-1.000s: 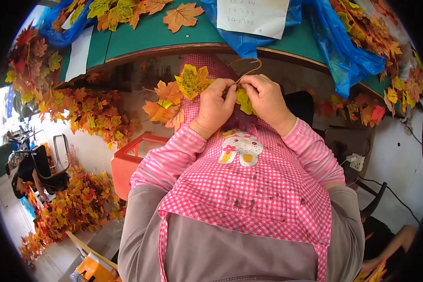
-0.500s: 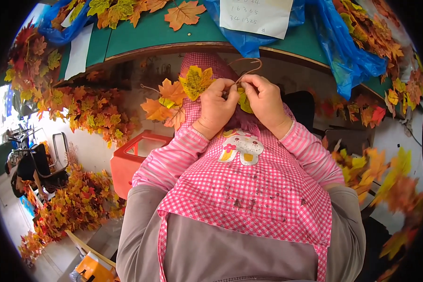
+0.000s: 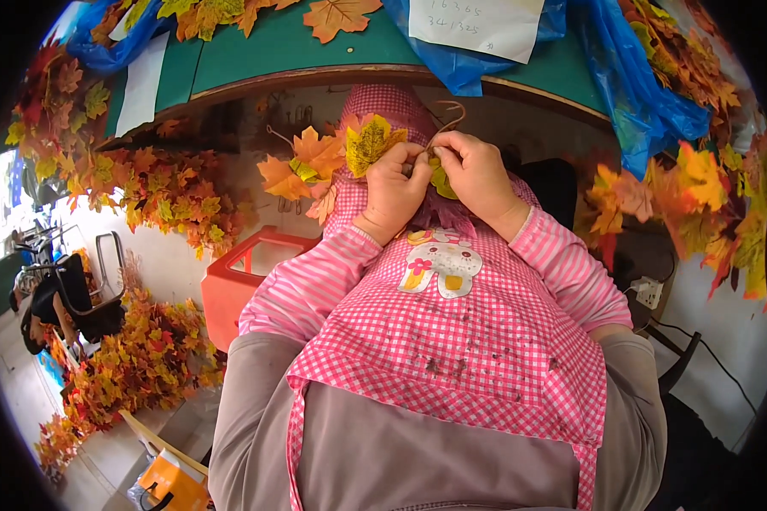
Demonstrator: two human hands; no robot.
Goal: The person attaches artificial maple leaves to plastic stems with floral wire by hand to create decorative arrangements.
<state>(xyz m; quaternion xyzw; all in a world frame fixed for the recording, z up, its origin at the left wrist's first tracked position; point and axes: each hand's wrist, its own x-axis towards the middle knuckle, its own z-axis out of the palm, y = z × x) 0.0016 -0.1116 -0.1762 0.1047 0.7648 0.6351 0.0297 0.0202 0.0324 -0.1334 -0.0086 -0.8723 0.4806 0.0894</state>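
Observation:
Above my lap, both hands work close together on a maple leaf garland, with orange and yellow leaves (image 3: 315,155) along a thin brown stem. My left hand (image 3: 397,186) is closed on this stem, and a yellow-green leaf (image 3: 366,146) stands beside its knuckles. My right hand (image 3: 481,180) pinches the stem right next to the left fingertips. Beyond the fingers a bare brown stem end (image 3: 454,109) curls upward. A small yellow leaf (image 3: 441,180) hangs under the right fingers. The exact pinch point is partly hidden by the fingertips.
The green table (image 3: 298,51) curves ahead, with a paper sheet (image 3: 477,25) and blue plastic bags (image 3: 648,102) on it. Leaf garlands hang at left (image 3: 158,200) and right (image 3: 699,196). A red plastic stool (image 3: 230,294) stands by my left arm; a leaf pile (image 3: 136,358) lies beyond.
The blurred leaves at the right have moved up from the lower right to the table's edge. My hands keep their grip with barely any movement; the whole view has shifted slightly.

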